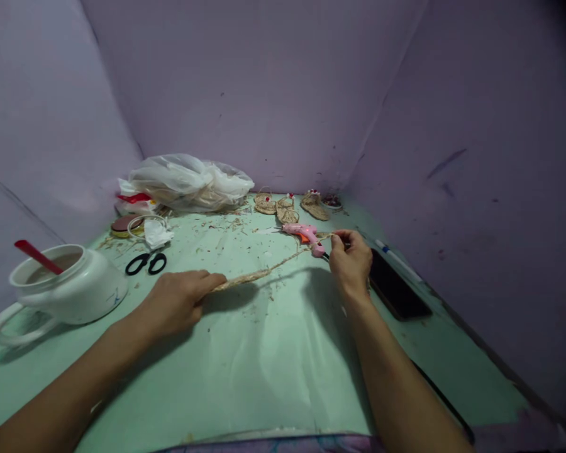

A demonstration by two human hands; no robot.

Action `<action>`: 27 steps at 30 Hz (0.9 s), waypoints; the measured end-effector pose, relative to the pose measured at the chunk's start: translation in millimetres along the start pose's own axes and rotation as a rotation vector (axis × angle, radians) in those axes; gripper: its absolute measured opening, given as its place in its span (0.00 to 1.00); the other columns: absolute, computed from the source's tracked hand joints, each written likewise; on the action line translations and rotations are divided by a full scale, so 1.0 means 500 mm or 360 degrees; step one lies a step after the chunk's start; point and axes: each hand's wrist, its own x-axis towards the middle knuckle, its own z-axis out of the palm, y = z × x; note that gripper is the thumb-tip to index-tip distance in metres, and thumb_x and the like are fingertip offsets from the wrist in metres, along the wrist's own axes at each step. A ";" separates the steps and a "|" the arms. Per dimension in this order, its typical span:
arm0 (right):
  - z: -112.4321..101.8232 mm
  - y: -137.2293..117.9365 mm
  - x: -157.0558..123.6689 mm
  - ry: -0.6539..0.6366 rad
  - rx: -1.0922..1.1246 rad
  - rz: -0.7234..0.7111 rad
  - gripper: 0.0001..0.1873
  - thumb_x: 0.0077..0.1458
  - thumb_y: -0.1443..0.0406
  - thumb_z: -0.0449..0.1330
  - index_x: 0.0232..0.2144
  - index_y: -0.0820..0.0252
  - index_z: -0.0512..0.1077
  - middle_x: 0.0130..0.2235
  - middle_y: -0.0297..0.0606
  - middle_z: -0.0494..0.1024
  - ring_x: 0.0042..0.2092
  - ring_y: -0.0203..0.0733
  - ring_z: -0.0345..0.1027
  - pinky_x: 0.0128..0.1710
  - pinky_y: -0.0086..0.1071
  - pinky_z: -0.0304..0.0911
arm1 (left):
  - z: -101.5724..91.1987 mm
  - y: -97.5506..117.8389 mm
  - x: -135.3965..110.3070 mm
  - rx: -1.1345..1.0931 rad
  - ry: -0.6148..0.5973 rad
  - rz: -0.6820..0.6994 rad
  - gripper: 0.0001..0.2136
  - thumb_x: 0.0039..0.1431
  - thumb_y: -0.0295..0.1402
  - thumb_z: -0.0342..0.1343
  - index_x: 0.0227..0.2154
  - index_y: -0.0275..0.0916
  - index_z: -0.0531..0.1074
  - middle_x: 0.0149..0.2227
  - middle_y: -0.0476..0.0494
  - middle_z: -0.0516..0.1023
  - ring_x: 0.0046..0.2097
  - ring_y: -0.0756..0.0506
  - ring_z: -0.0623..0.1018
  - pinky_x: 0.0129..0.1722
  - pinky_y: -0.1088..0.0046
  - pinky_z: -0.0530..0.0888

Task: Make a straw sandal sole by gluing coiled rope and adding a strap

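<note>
Stretching over green tabletop [264, 377]: fibre cord [245, 279]; purple walls [264, 94] behind.

A straw-coloured fibre cord [245, 279] runs taut and nearly straight from my left hand [182, 299] to my right hand [351, 261]. Its thick, fuzzy part, gripped in my left hand, is left of the pink glue gun [305, 232] and nearer to me. From there it narrows to a thin twisted strand, crossing the gun's handle in view, pinched at my fingertips just right of the gun.
</note>
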 end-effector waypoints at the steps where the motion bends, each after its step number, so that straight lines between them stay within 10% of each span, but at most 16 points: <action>1: -0.005 -0.001 -0.003 -0.0050 -0.0021 -0.0006 0.16 0.51 0.61 0.50 0.37 0.60 0.74 0.34 0.44 0.78 0.33 0.47 0.69 0.30 0.35 0.58 | 0.002 -0.013 0.002 0.0249 0.0087 0.0059 0.20 0.46 0.20 0.49 0.43 0.42 0.72 0.37 0.42 0.77 0.40 0.40 0.75 0.36 0.65 0.69; 7: -0.049 0.000 -0.031 -0.0550 -0.0114 -0.0197 0.23 0.30 0.76 0.52 0.30 0.56 0.78 0.36 0.41 0.80 0.39 0.52 0.72 0.38 0.39 0.63 | 0.016 -0.053 0.005 0.0551 -0.0067 0.0443 0.33 0.41 0.17 0.48 0.54 0.42 0.64 0.55 0.36 0.68 0.57 0.34 0.64 0.53 0.47 0.60; 13: -0.065 -0.055 -0.037 -0.0329 0.0161 -0.0670 0.19 0.42 0.76 0.50 0.33 0.59 0.75 0.43 0.42 0.78 0.46 0.47 0.71 0.46 0.40 0.64 | 0.003 -0.034 0.014 0.0159 0.0201 0.0406 0.21 0.51 0.23 0.46 0.49 0.39 0.69 0.53 0.38 0.71 0.56 0.38 0.67 0.53 0.53 0.65; 20: 0.040 -0.052 -0.064 -0.0962 0.0173 -0.1125 0.21 0.48 0.75 0.49 0.43 0.62 0.73 0.44 0.47 0.78 0.45 0.47 0.71 0.45 0.43 0.66 | -0.008 -0.058 0.055 0.0002 0.0798 -0.0344 0.13 0.56 0.30 0.46 0.38 0.36 0.74 0.40 0.40 0.79 0.43 0.42 0.77 0.45 0.64 0.73; 27: 0.059 -0.030 -0.088 -0.1276 -0.0020 -0.1358 0.27 0.51 0.76 0.49 0.53 0.58 0.65 0.53 0.44 0.73 0.57 0.52 0.59 0.56 0.62 0.47 | -0.004 -0.099 0.056 -0.0095 0.0676 -0.0648 0.10 0.55 0.33 0.49 0.36 0.40 0.73 0.38 0.42 0.79 0.39 0.43 0.78 0.41 0.64 0.74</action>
